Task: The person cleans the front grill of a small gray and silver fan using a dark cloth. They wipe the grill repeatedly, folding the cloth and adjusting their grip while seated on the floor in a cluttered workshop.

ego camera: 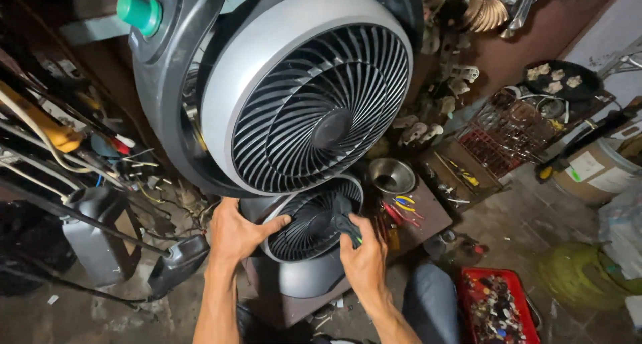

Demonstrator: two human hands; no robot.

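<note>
Below big fan (314,96), I see small fan (314,220) lying grille-up on board. Left hand (235,234) open, flat against its rim. Right hand (363,257) pinching dark tool (346,225) at grille edge. Grille not yet off, I judge; red tray (496,305) right of fan.

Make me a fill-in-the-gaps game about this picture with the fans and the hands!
1. The knob at the top of the tall fan stand is coloured ____.
2. The left hand rests on the rim of the ____ of the two round fans.
3. The tray full of small parts on the floor is coloured ____.
4. The right hand presses a dark tool against the fan's ____.

Missing words: green; smaller; red; grille
</note>
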